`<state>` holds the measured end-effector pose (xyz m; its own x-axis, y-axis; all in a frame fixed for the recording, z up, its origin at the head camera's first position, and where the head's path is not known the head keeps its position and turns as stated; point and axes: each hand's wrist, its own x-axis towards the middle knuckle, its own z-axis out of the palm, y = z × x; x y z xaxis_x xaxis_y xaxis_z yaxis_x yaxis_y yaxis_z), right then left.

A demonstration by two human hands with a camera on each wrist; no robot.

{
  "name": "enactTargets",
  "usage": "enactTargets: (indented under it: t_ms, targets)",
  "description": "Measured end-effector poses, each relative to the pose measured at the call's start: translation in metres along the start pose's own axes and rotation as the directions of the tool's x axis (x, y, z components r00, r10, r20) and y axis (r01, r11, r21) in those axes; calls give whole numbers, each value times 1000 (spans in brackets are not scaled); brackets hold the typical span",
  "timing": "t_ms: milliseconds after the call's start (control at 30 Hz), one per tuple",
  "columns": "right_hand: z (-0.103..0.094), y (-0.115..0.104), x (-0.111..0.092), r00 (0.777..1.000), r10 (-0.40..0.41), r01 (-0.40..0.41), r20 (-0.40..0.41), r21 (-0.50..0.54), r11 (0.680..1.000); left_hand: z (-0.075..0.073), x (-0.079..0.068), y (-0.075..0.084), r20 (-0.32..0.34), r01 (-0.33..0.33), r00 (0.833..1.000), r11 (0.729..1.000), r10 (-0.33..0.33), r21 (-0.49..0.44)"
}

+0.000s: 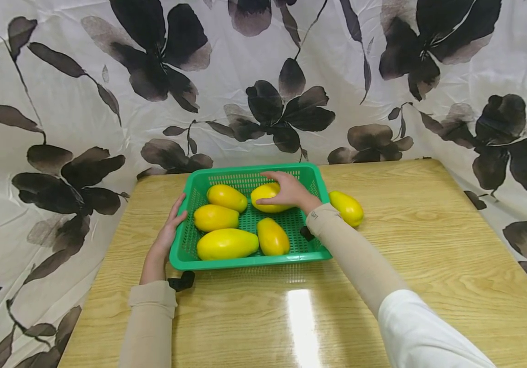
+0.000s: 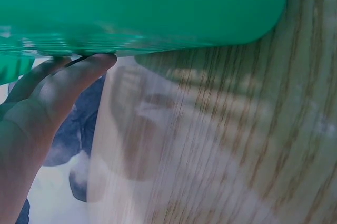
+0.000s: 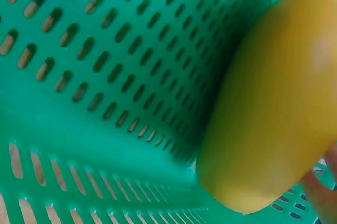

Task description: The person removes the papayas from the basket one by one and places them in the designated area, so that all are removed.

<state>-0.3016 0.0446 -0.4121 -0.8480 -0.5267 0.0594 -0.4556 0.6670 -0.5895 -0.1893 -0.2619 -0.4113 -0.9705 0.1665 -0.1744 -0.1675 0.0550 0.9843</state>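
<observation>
A green plastic basket point(image 1: 249, 262) with slotted walls holds several yellow papayas. My right hand point(image 1: 291, 190) reaches over its right side and grips a papaya point(image 1: 261, 193) near the back wall, thumb in front and fingers behind. In the right wrist view that papaya point(image 3: 274, 103) lies close over the slotted floor, with a fingertip at the right edge. My left hand point(image 1: 167, 236) rests against the outside of the basket's left wall, fingers extended. The left wrist view shows the fingers point(image 2: 79, 79) touching the green wall point(image 2: 158, 8).
Inside the basket are a back-left papaya point(image 1: 226, 198), one below it point(image 1: 216, 218), a large front papaya point(image 1: 228, 244) and a front-middle one point(image 1: 273, 236). Another papaya point(image 1: 346, 208) lies on the wooden table point(image 1: 429, 245), right of the basket. A flowered cloth point(image 1: 226, 66) hangs behind.
</observation>
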Motion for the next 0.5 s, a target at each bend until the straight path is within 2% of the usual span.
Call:
enactTargets:
  t_ms: [267,500]
  targets:
    - [9,4,4,1000,27,-27,7,-27,999,0,1,0,4,-2,1000,1000,3,-27]
    - [19,8,7,992,84,-79,91,-54,995,-1,3,-1,5,-1,1000,1000,2,-29]
